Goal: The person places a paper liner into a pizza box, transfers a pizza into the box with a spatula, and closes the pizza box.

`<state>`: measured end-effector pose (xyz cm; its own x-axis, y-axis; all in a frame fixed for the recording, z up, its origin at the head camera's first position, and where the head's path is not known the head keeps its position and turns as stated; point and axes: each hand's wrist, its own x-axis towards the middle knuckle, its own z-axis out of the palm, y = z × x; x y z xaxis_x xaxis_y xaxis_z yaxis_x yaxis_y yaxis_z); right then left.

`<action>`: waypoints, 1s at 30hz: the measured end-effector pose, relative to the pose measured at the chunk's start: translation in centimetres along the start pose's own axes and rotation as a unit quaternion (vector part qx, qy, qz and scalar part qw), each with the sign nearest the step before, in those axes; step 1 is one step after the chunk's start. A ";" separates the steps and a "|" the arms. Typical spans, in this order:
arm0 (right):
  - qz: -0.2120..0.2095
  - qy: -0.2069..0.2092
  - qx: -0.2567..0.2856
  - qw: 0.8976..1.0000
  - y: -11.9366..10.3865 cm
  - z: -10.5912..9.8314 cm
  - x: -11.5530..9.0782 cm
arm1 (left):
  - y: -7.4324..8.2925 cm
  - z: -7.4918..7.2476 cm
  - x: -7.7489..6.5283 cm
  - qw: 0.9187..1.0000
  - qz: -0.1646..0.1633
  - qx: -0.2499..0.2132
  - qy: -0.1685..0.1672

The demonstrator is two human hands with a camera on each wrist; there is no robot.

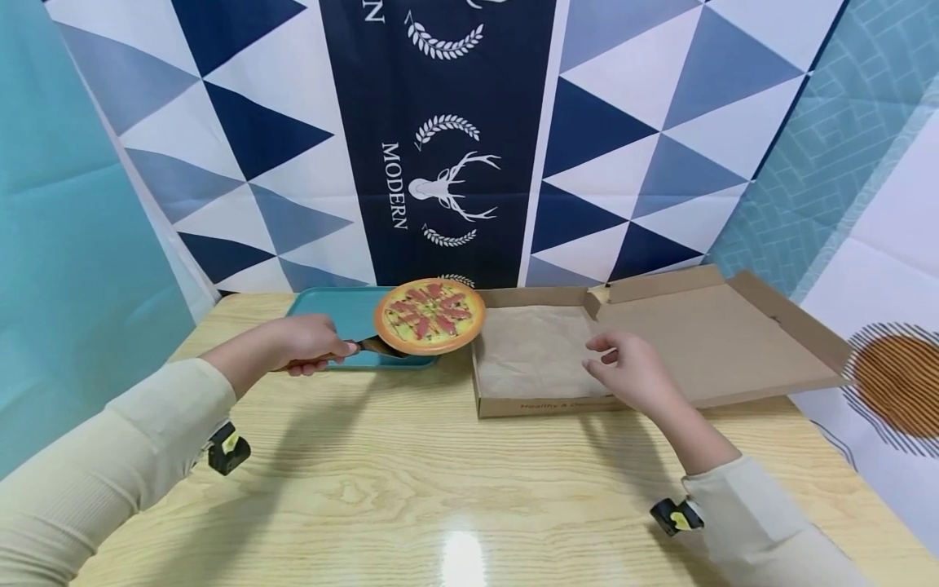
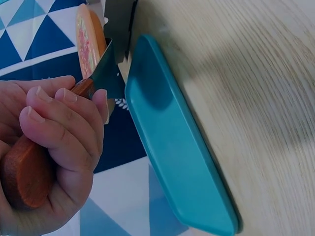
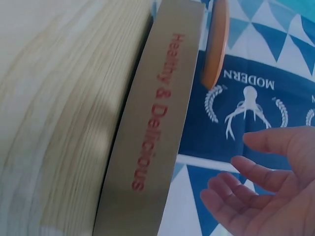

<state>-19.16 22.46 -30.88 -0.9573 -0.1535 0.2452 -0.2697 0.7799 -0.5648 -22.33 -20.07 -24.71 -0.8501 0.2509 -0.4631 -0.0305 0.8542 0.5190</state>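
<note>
My left hand (image 1: 311, 341) grips the wooden handle (image 2: 30, 172) of a pizza server with a dark metal blade (image 2: 109, 73). On that blade rests a small whole pizza (image 1: 429, 316) with red strips on a yellow top, held up above the right part of a teal tray (image 1: 345, 306) and next to the pizza box. The cardboard pizza box (image 1: 546, 405) lies open, its base lined with brown paper (image 1: 535, 346). Over the right side of the base hovers my right hand (image 1: 623, 367), fingers loosely bent and holding nothing.
The box lid (image 1: 704, 334) is folded out to the right on the wooden table (image 1: 411, 489). Red lettering (image 3: 157, 113) marks the box's front wall. Behind the table hangs a patterned blue and white cloth (image 1: 440, 147). Each wrist carries a small black camera.
</note>
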 end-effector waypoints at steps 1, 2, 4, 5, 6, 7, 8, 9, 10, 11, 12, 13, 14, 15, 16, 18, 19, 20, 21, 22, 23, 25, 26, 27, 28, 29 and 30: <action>0.002 0.001 -0.002 1.000 0.3 -0.2 -0.1 | 0.2 0.1 0.0 1.000 0.000 0.001 0.001; 0.004 0.002 -0.004 1.000 0.5 -0.4 -0.2 | 0.3 0.2 0.0 1.000 0.001 0.000 0.002; 0.011 0.003 -0.008 1.000 1.1 -0.7 -0.4 | 0.7 0.3 0.1 1.000 0.001 -0.001 0.004; 0.016 0.003 -0.009 1.000 1.3 -0.9 -0.4 | 0.8 0.4 0.1 1.000 0.003 0.002 0.004; 0.020 0.004 -0.012 1.000 1.6 -1.0 -0.5 | 1.0 0.4 0.2 1.000 0.005 0.004 0.003; 0.024 0.003 -0.014 1.000 1.9 -1.2 -0.5 | 1.2 0.4 0.2 1.000 0.007 0.007 0.002; 0.029 0.003 -0.017 0.999 2.2 -1.3 -0.6 | 1.3 0.5 0.3 1.000 0.009 0.009 0.001; 0.032 0.002 -0.019 0.999 2.4 -1.5 -0.6 | 1.5 0.5 0.4 1.000 0.010 0.011 0.000; 0.035 0.003 -0.023 0.999 2.7 -1.6 -0.6 | 1.7 0.5 0.4 1.000 0.011 0.012 -0.002; 0.037 0.004 -0.026 0.999 3.0 -1.8 -0.6 | 1.9 0.5 0.5 1.000 0.013 0.014 -0.003; 0.040 0.004 -0.030 0.999 3.2 -1.9 -0.6 | 2.1 0.5 0.5 1.000 0.012 0.014 -0.004; 0.044 0.003 -0.034 0.998 3.5 -1.9 -0.6 | 2.3 0.5 0.6 1.000 0.013 0.016 -0.005; 0.047 0.003 -0.037 0.998 3.8 -2.0 -0.5 | 2.6 0.5 0.7 1.000 0.012 0.017 -0.006; 0.049 0.002 -0.040 0.998 4.1 -2.1 -0.5 | 2.8 0.5 0.8 1.000 0.014 0.020 -0.007; 0.051 0.002 -0.044 0.998 4.3 -2.1 -0.5 | 3.1 0.6 0.9 1.000 0.014 0.021 -0.007; 0.056 -0.001 -0.047 0.997 4.9 -2.2 -0.6 | 3.6 0.6 1.1 0.999 0.015 0.027 -0.010; 0.057 -0.002 -0.048 0.997 5.1 -2.2 -0.6 | 3.8 0.7 1.3 0.999 0.018 0.029 -0.011; 0.058 -0.003 -0.049 0.997 5.3 -2.3 -0.6 | 4.0 0.7 1.4 0.999 0.019 0.032 -0.013; 0.058 -0.005 -0.050 0.997 5.5 -2.3 -0.7 | 4.3 0.8 1.6 0.999 0.021 0.034 -0.015; 0.056 -0.005 -0.052 0.997 5.8 -2.3 -0.7 | 4.5 0.9 1.8 0.999 0.023 0.036 -0.017; 0.056 -0.008 -0.051 0.997 5.9 -2.3 -0.8 | 4.8 1.0 1.9 0.999 0.027 0.039 -0.018; 0.055 -0.013 -0.049 0.997 6.4 -2.4 -0.9 | 5.4 1.3 2.2 0.998 0.033 0.042 -0.019; 0.054 -0.017 -0.047 0.997 6.6 -2.4 -1.0 | 5.7 1.5 2.3 0.998 0.036 0.043 -0.019; 0.053 -0.019 -0.046 0.997 6.8 -2.4 -1.0 | 6.0 1.6 2.5 0.998 0.039 0.044 -0.018; 0.051 -0.023 -0.043 0.998 7.0 -2.4 -1.1 | 6.3 1.8 2.6 0.998 0.040 0.042 -0.017; 0.050 -0.028 -0.040 0.998 7.1 -2.4 -1.1 | 6.5 2.1 2.8 0.998 0.041 0.041 -0.016; 0.048 -0.031 -0.039 0.998 7.2 -2.4 -1.1 | 6.7 2.3 3.0 0.998 0.042 0.038 -0.016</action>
<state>-19.76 29.69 -33.33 -0.9834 -0.1118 0.1426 -0.1705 0.8377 -0.5188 -23.86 -12.56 -24.25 -0.8309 0.3370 -0.4428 0.0821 0.8612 0.5015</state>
